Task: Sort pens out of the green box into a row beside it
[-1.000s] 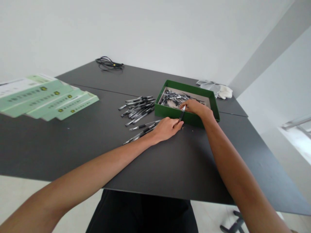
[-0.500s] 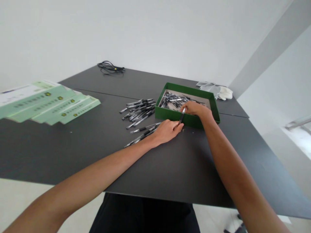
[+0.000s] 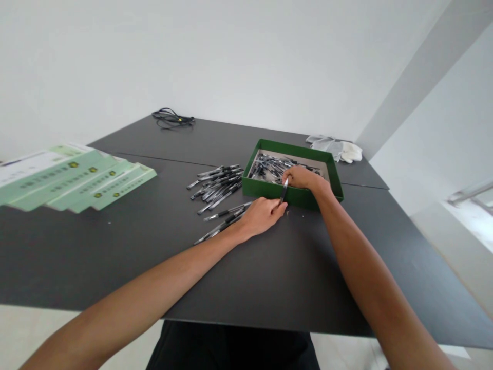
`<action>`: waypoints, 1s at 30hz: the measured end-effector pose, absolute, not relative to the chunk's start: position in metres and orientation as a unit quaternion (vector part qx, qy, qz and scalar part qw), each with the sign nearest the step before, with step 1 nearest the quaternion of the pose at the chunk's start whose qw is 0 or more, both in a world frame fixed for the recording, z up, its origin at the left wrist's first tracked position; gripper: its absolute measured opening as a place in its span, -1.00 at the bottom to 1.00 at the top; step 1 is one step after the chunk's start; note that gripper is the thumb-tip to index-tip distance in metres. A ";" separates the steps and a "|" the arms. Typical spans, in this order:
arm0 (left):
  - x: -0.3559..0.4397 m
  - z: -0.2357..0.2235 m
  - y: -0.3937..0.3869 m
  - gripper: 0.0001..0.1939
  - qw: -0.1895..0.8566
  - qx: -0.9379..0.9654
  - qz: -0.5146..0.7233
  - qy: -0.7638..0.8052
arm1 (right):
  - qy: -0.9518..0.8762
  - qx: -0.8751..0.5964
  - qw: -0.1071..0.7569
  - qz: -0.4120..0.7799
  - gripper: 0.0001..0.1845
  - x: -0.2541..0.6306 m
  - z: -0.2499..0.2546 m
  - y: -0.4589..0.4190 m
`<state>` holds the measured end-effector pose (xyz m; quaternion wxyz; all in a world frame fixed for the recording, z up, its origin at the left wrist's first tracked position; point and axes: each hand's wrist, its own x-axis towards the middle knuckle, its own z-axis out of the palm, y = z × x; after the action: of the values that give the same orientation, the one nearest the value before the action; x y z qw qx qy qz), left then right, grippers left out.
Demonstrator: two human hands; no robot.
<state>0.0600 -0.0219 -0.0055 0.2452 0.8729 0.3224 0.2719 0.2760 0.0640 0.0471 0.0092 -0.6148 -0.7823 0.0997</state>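
Observation:
My left hand (image 3: 262,215) rests on the table by the front wall of the green box (image 3: 300,197). Its fingers are closed on a pen (image 3: 284,191) with a black grip, whose tip points up against the box's front edge. Bent over that same edge, my right hand (image 3: 303,178) has its fingers pinched together just inside the box. What they hold, if anything, is hidden. Many thin pens or pen parts (image 3: 269,165) lie jumbled in the box. Left of it is a pile of clear pens with black grips (image 3: 217,185). A few more pens (image 3: 223,224) lie partly under my left forearm.
Green-and-white folders or booklets (image 3: 80,185) are fanned out on the left of the dark table (image 3: 269,293). A coiled black cable (image 3: 172,119) lies at the back. White gloves (image 3: 348,152) sit behind the box, near the right back corner.
The camera has tilted up slightly, so everything sits lower in the picture. Both hands keep nearly the same place and grip at the box's front edge.

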 end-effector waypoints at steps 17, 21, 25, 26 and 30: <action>0.059 -0.001 -0.025 -0.52 0.250 0.871 0.268 0.328 | -0.764 -0.629 0.108 0.096 -0.71 0.292 0.062 0.057; 0.058 -0.001 -0.024 -0.53 0.252 0.870 0.270 0.326 | -0.744 -0.660 0.087 0.060 -0.68 0.297 0.072 0.054; 0.058 -0.002 -0.024 -0.52 0.253 0.872 0.271 0.320 | -0.750 -0.656 0.075 0.027 -0.61 0.305 0.075 0.056; 0.058 -0.003 -0.024 -0.52 0.254 0.872 0.272 0.318 | -0.753 -0.654 0.072 0.025 -0.60 0.307 0.076 0.056; 0.057 -0.002 -0.024 -0.52 0.252 0.874 0.272 0.313 | -0.753 -0.654 0.051 0.053 -0.61 0.313 0.074 0.056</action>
<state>0.0571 -0.0237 -0.0023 0.2518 0.8742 0.3134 0.2722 0.3134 0.0563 0.0742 0.0507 -0.6544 -0.7526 0.0527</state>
